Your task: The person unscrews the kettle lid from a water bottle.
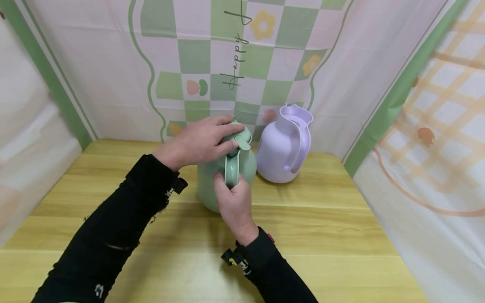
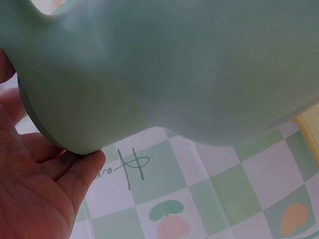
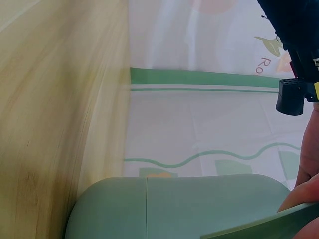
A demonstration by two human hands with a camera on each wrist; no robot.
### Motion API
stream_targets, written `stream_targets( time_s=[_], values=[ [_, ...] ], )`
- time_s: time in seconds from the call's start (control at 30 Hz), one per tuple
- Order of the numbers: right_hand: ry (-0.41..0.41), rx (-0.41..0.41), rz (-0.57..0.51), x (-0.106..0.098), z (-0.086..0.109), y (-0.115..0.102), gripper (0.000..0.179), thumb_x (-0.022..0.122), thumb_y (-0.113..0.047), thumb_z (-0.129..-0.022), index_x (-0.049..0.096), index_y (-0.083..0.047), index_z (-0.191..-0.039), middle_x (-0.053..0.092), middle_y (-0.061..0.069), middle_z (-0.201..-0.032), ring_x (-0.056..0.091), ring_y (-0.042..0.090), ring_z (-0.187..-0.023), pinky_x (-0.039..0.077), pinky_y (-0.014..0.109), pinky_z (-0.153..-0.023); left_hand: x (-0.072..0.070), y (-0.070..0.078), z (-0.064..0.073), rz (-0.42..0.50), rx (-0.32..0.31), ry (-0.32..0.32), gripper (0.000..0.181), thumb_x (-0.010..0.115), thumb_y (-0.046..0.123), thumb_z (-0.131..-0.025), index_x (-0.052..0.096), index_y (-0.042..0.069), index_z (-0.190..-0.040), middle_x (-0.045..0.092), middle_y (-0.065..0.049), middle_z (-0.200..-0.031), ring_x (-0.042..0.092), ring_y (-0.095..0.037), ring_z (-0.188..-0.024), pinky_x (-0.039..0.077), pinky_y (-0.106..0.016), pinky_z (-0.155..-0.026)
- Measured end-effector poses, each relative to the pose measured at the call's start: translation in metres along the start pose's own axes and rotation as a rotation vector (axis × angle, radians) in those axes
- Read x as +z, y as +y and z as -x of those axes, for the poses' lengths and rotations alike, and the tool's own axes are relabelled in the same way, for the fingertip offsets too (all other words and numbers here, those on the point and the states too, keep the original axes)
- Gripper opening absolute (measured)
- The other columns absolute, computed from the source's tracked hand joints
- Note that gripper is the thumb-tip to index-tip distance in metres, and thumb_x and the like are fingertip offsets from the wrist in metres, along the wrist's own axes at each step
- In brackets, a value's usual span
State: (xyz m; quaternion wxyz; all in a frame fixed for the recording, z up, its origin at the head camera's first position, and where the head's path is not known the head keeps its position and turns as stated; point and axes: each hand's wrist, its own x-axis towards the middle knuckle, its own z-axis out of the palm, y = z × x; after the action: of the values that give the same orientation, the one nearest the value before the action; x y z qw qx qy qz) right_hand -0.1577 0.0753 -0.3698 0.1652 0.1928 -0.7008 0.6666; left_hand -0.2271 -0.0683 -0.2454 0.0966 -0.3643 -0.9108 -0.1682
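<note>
A green thermos jug [image 1: 206,189] stands upright on the wooden table, its handle [image 1: 232,168] turned toward me. My left hand [image 1: 197,141] reaches over the top from the left and grips the lid [image 1: 242,135], thumb close to the small lever above the handle. In the left wrist view, fingertips [image 2: 89,164] bend round the jug's top rim. Lower down, my right hand [image 1: 236,204] holds the handle, with the thumb along its left side. The right wrist view shows the jug's smooth side [image 3: 199,199] close up; the right hand's fingers are hidden there.
Just right of the green jug stands a lilac thermos jug [image 1: 276,151], handle angled toward the right front. A printed cloth [image 1: 254,59] hangs behind the table [image 1: 303,235], and more patterned cloth [image 1: 428,168] borders the right side.
</note>
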Motion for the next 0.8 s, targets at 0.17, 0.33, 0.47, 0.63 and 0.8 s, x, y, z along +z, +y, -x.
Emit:
stream_targets(
  time_s=[0.17,0.33,0.47,0.63,0.8],
  values=[
    [0.005,-0.001,0.001,0.0001,-0.0003,-0.0012,0.042,0.056,-0.021,-0.106,0.033,-0.013,-0.071,0.033,0.004,-0.055,0.029,0.022,-0.048,0.028,0.029,-0.056,0.0015,0.0032,0.0001,-0.021,-0.008,0.026,0.052,0.054,0.040,-0.108,0.053,0.015,-0.154,0.047,-0.019,-0.158,0.050,-0.037,-0.143,0.044,-0.050,-0.114],
    [0.006,0.012,-0.004,0.0007,-0.0003,-0.0016,0.043,0.056,-0.021,-0.105,0.033,-0.013,-0.070,0.033,0.004,-0.055,0.029,0.022,-0.048,0.028,0.029,-0.056,0.0043,0.0045,0.0004,-0.041,-0.019,0.060,0.051,0.055,0.041,-0.107,0.056,0.016,-0.152,0.050,-0.020,-0.156,0.054,-0.039,-0.139,0.046,-0.050,-0.112],
    [0.003,0.009,-0.007,0.0008,0.0000,-0.0014,0.043,0.056,-0.022,-0.106,0.033,-0.013,-0.070,0.033,0.005,-0.055,0.030,0.022,-0.047,0.028,0.029,-0.056,0.0059,0.0059,0.0011,-0.051,-0.032,0.076,0.051,0.055,0.042,-0.107,0.058,0.017,-0.151,0.052,-0.021,-0.154,0.054,-0.039,-0.138,0.046,-0.050,-0.112],
    [0.012,-0.013,0.008,0.0009,-0.0002,0.0001,0.043,0.056,-0.020,-0.106,0.032,-0.013,-0.071,0.031,0.005,-0.056,0.027,0.021,-0.049,0.027,0.029,-0.057,0.0074,0.0086,0.0018,-0.066,-0.035,0.107,0.050,0.055,0.044,-0.107,0.060,0.017,-0.149,0.056,-0.019,-0.150,0.059,-0.039,-0.131,0.050,-0.049,-0.106],
    [0.012,-0.018,0.016,0.0010,-0.0007,0.0001,0.043,0.055,-0.020,-0.106,0.032,-0.013,-0.070,0.031,0.004,-0.056,0.026,0.021,-0.049,0.026,0.029,-0.057,0.0088,0.0107,0.0022,-0.090,-0.028,0.149,0.048,0.056,0.043,-0.107,0.063,0.016,-0.146,0.061,-0.017,-0.144,0.064,-0.037,-0.119,0.053,-0.047,-0.099]
  ],
)
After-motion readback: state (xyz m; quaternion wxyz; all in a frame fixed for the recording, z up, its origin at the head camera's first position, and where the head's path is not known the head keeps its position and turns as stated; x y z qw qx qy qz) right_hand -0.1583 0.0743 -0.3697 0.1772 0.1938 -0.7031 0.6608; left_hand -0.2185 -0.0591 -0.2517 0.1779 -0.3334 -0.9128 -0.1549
